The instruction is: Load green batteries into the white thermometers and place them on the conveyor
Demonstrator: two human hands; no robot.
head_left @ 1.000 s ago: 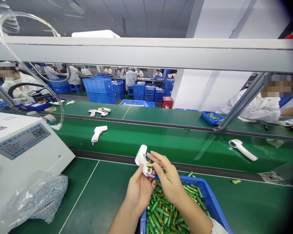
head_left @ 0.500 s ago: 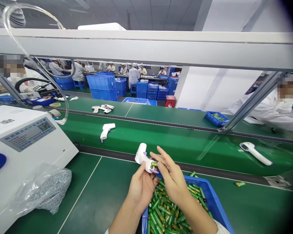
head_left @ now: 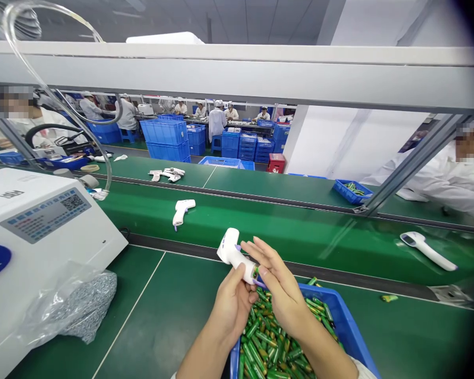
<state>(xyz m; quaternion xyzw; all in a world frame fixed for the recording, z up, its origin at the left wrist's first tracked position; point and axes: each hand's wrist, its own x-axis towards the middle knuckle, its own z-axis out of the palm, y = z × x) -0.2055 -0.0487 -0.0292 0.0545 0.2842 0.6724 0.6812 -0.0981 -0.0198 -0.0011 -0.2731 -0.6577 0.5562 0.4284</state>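
My left hand (head_left: 236,295) is closed around the handle of a white infrared thermometer (head_left: 231,247) with purple trim, its head pointing up and away. At the handle's lower end a purple battery cover (head_left: 259,283) hangs swung out. Green battery ends (head_left: 255,271) show inside the open compartment. My right hand (head_left: 282,287) is at that end, the thumb touching beside the batteries and the other fingers stretched out past the handle. Below both hands stands a blue bin (head_left: 342,310) full of loose green batteries (head_left: 266,337).
On the green conveyor belt (head_left: 300,226) lie another thermometer (head_left: 183,211) at left and one (head_left: 428,250) at right. A loose battery (head_left: 389,298) lies right of the bin. A white machine (head_left: 82,237) and a clear bag (head_left: 82,310) occupy the left. Co-workers sit at both sides.
The battery that stuck out of the handle is now further inside, with my right thumb against that end. On the belt, both thermometers have shifted to the right.
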